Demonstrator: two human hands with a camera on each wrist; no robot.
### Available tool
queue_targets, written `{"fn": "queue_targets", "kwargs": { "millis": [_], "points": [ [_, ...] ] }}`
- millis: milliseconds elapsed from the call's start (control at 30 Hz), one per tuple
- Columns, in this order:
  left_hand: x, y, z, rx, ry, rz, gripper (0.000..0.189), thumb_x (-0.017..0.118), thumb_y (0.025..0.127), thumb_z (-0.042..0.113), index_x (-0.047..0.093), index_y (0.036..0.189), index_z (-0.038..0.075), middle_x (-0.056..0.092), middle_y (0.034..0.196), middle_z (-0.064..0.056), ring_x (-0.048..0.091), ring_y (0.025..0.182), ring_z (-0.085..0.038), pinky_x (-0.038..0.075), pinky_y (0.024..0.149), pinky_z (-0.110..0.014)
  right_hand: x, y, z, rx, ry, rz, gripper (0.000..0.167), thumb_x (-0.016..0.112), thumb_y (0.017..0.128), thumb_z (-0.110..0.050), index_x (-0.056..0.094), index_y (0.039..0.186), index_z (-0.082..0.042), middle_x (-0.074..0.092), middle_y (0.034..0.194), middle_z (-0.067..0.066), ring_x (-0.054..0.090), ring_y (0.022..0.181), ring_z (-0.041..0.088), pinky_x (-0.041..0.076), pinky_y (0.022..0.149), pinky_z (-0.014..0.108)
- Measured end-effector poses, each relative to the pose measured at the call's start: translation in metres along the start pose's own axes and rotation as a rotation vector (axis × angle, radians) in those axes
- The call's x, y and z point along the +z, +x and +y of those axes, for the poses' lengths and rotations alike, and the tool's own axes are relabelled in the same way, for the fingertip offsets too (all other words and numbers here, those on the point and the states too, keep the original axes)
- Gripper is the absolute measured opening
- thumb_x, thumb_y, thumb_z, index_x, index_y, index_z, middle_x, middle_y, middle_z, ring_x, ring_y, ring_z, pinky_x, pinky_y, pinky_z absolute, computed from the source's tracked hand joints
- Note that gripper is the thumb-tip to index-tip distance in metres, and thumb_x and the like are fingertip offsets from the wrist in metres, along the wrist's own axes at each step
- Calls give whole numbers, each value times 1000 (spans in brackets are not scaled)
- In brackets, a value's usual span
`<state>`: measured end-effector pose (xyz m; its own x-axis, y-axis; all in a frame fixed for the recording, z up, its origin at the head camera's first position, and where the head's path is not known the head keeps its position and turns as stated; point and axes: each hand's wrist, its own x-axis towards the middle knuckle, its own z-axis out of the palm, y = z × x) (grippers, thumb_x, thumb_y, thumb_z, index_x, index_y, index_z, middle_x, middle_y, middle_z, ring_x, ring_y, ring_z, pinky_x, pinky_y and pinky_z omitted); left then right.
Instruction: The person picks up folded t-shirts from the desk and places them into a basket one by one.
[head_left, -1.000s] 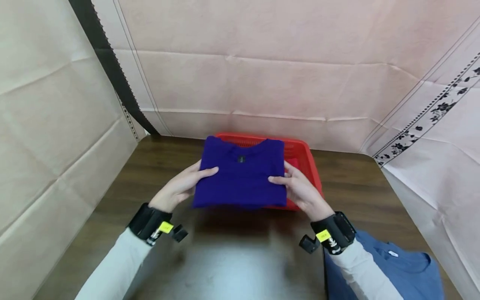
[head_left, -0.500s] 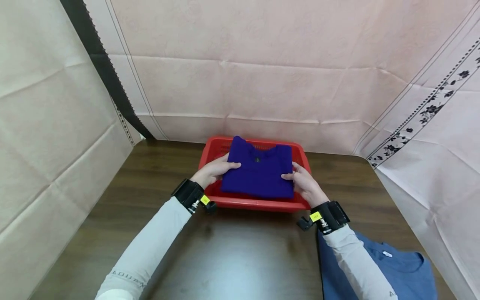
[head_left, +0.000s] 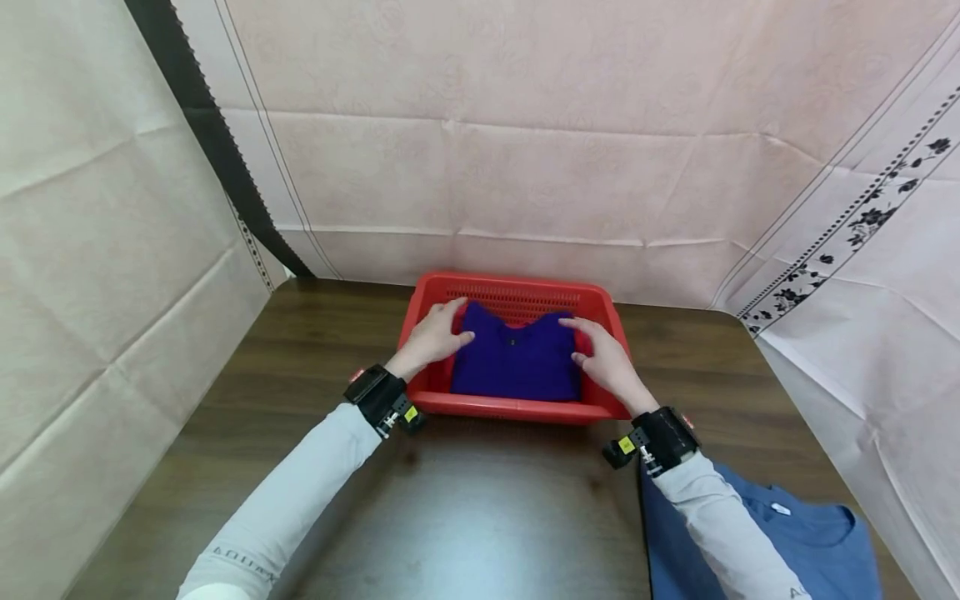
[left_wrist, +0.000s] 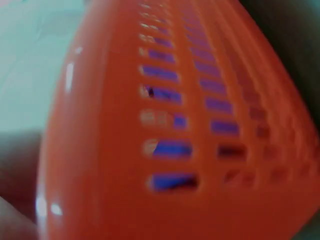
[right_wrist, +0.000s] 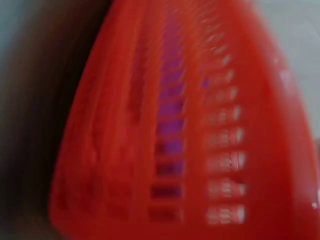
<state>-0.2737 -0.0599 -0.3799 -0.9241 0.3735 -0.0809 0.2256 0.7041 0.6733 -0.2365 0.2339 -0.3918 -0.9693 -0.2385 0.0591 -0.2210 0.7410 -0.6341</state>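
Observation:
A folded purple-blue shirt (head_left: pixel 516 364) lies inside the red plastic basket (head_left: pixel 517 408), its neckline toward the back. Over the basket's left side is my left hand (head_left: pixel 435 335), fingers loosely spread beside the shirt's left edge. My right hand (head_left: pixel 606 358) hovers at the right side, its fingers extended over the shirt's upper right corner. Neither hand grips the shirt. Both wrist views are filled by the basket's slotted outer wall (left_wrist: pixel 125 210), with purple cloth showing through the slots; the right wrist view shows the opposite wall (right_wrist: pixel 270 200).
A folded blue shirt (head_left: pixel 795 542) lies at the table's front right, partly under the right forearm. The brown wooden table (head_left: pixel 465 517) meets pale fabric walls (head_left: pixel 480 183) at the back and sides.
The purple-blue shirt, held between both hands above the basket, has moved right and been lowered into it. Both hands have let go of its sides and their fingers have opened.

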Motion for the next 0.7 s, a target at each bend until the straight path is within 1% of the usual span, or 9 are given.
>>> {"fn": "queue_targets", "kwargs": {
  "millis": [67, 100, 167, 267, 367, 467, 533, 633, 700],
  "points": [
    [2, -1, 4, 112, 235, -65, 63, 66, 99, 23, 41, 155, 10, 34, 159, -24, 35, 145, -41, 33, 116, -56, 0, 1, -1, -131, -178, -78, 56, 65, 93, 5, 53, 146, -8, 39, 155, 27, 38, 142, 45, 37, 110, 61],
    [3, -1, 6, 152, 315, -128, 61, 66, 99, 24, 44, 154, 12, 31, 161, -24, 31, 147, -42, 30, 117, -58, 1, 1, -2, -175, -227, -141, 54, 66, 93, 4, 55, 145, -9, 40, 155, 27, 39, 142, 45, 39, 109, 60],
    [7, -3, 7, 180, 426, -268, 59, 67, 99, 26, 46, 154, 17, 27, 164, -21, 23, 151, -41, 25, 118, -63, 2, 0, -2, -226, -289, -283, 53, 67, 94, 1, 57, 145, -10, 39, 155, 27, 41, 140, 46, 44, 105, 58],
    [13, -6, 5, 85, 466, -425, 61, 67, 99, 27, 43, 155, 28, 18, 168, -13, 17, 154, -36, 24, 118, -63, 5, -1, -2, -237, -327, -432, 52, 66, 96, -2, 55, 146, -11, 37, 156, 28, 42, 139, 47, 48, 103, 54],
    [18, -8, 2, 22, 477, -462, 63, 66, 99, 28, 40, 156, 33, 13, 169, -9, 20, 153, -35, 29, 117, -58, 9, -2, -1, -231, -322, -475, 51, 65, 96, -2, 55, 146, -10, 35, 157, 29, 39, 141, 48, 48, 103, 52],
    [20, -9, -1, 30, 476, -444, 63, 67, 98, 28, 41, 155, 34, 14, 169, -9, 22, 152, -35, 32, 117, -55, 11, -3, 0, -233, -305, -453, 51, 65, 96, 0, 57, 145, -10, 38, 156, 27, 39, 142, 47, 46, 105, 54],
    [20, -9, -1, 71, 482, -388, 59, 69, 97, 27, 48, 152, 30, 24, 166, -11, 29, 150, -35, 36, 115, -53, 10, -5, 0, -236, -291, -379, 47, 67, 94, 1, 62, 140, -10, 48, 150, 25, 48, 136, 43, 48, 103, 54],
    [20, -13, 6, 149, 458, -204, 40, 72, 95, 26, 68, 135, 23, 57, 146, -9, 56, 130, -29, 53, 97, -46, 7, -13, -3, -235, -272, -186, 35, 70, 94, -5, 70, 129, -11, 66, 131, 16, 63, 119, 33, 52, 98, 51],
    [22, -18, 16, 214, 433, -27, 22, 74, 95, 28, 78, 115, 20, 73, 118, -3, 68, 103, -22, 58, 78, -40, 2, -22, -5, -246, -255, -16, 23, 71, 95, -11, 75, 118, -11, 74, 114, 8, 68, 104, 26, 55, 90, 47]
  ]
}}
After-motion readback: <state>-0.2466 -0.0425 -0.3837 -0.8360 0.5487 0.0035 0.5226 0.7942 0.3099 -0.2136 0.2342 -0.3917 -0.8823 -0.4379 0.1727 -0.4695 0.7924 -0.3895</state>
